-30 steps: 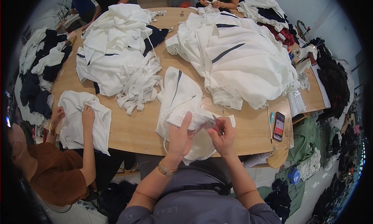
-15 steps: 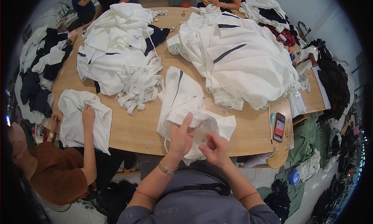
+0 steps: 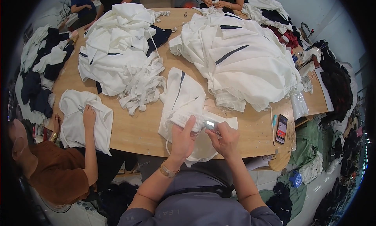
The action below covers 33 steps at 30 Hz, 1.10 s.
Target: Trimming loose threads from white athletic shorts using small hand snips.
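Note:
My left hand (image 3: 183, 141) is closed on the gathered elastic waistband of a white garment (image 3: 181, 93) with a dark stripe, thumb on top. The garment lies over the table's near edge, and a thin white cord hangs from it beside my left wrist. Pinched in my right hand (image 3: 226, 139) is a small pair of thread snips (image 3: 210, 125); its shiny metal catches the light. The tip of the snips is right by the waistband, close to my left fingers. Whether the blades touch the fabric cannot be made out.
On the wooden table (image 3: 137, 136) stand a left heap of white garments (image 3: 117, 34) with loose cords and a larger right pile (image 3: 250, 65). A phone (image 3: 281, 128) lies near the right edge. At left a person in brown (image 3: 58, 171) handles white cloth (image 3: 74, 128); others work across the table.
My right hand has turned and come up to the waistband, bringing the snips into view. My left hand keeps its hold with little movement.

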Available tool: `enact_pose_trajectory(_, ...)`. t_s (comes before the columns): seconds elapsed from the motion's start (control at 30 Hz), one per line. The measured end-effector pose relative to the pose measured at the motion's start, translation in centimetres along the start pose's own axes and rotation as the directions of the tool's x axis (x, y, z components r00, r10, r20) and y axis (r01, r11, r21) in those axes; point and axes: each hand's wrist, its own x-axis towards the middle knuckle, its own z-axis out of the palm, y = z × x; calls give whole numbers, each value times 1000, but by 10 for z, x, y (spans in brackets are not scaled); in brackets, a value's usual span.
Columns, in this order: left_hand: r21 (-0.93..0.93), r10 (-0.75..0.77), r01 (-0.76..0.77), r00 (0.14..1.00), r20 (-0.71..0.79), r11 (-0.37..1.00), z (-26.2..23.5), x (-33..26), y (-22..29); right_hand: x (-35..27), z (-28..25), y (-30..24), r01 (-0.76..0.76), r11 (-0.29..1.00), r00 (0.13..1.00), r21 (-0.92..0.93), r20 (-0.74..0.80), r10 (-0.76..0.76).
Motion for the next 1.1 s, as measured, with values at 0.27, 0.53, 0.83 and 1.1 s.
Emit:
enact_pose_trajectory(0.27,-28,8,-8,1000,-23,1000,7,-3,2,-4,3,8,29,999,999,-18,-26,-29)
enact_pose_trajectory(0.53,22,33,-33,999,-29,999,7,-5,-2,-3,2,7,90,992,995,-92,-42,-94)
enact_pose_trajectory(0.83,65,31,-30,999,-8,997,4,3,-1,3,9,1,-329,729,900,600,-34,435)
enact_pose_trajectory(1.1,79,27,-17,993,-119,997,-2,4,-19,11,24,-7,-404,764,895,504,44,444)
